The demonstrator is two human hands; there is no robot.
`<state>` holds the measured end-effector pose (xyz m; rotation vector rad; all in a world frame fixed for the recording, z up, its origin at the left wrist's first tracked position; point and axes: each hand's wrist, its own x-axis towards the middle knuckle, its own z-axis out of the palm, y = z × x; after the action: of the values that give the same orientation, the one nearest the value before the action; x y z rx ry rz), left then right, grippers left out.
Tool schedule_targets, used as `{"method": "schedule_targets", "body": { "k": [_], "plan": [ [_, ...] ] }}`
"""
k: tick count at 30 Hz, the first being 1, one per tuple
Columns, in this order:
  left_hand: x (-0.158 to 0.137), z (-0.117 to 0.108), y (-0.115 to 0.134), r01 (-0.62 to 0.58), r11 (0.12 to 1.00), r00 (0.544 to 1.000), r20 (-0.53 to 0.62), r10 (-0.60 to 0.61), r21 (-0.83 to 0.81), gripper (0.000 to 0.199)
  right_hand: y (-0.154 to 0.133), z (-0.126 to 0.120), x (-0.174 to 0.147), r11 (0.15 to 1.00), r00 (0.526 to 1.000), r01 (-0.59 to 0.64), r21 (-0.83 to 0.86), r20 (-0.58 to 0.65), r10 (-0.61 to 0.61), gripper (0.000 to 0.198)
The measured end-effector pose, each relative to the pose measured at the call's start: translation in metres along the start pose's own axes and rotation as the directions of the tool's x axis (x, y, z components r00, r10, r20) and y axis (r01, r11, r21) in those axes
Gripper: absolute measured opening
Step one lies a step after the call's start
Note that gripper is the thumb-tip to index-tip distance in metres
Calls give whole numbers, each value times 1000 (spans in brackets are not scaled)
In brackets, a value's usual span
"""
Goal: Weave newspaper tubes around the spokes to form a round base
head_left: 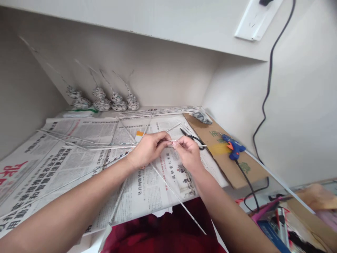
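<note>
My left hand [151,147] and my right hand [188,151] meet over the newspaper [86,140], both pinching one thin rolled-paper strip [172,141]. A short end of it seems to stick out to the right of my right hand. Under my left hand several long paper strips [179,200] spread out like spokes across the newspaper, one reaching over the front edge. Their crossing point is hidden by my left hand. Black scissors [193,136] lie just behind my right hand. A small orange-and-white piece [139,134] shows behind my left hand.
Several woven gourd-shaped paper pieces [99,100] stand at the back left. Loose paper rods [163,111] lie along the back. At right, a blue glue gun [233,147] and a plastic bag [202,117] rest on cardboard [223,165]. A black cable [268,80] hangs from the socket [252,23].
</note>
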<state>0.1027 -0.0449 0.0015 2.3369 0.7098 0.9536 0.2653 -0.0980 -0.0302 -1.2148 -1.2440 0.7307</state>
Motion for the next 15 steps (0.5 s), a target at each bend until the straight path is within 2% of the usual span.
{"method": "schedule_targets", "body": {
  "k": [5, 7, 9, 11, 13, 15],
  "plan": [
    [-1, 0, 3, -12, 999, 997, 71, 15, -53, 16, -7, -8, -14, 999, 996, -53, -8, 73, 53, 24],
    [-1, 0, 4, -3, 998, 997, 80, 8, -63, 16, -16, -25, -21, 993, 991, -80, -89, 103, 89, 29],
    [-1, -1, 5, 17, 998, 997, 75, -12, -63, 17, -27, -56, -25, 964, 998, -54, -262, 4, 57, 33],
    [0, -2, 5, 29, 998, 998, 65, -25, -59, 18, -38, -98, -26, 852, 982, -103, -513, -186, 7, 38],
    [0, -2, 4, 32, 998, 998, 61, -29, -56, 19, -43, -145, -23, 630, 932, -301, -716, -359, 36, 47],
    [0, -2, 3, 31, 998, 998, 56, -28, -56, 21, -40, -186, -18, 389, 879, -474, -790, -452, 153, 52]
  ]
}}
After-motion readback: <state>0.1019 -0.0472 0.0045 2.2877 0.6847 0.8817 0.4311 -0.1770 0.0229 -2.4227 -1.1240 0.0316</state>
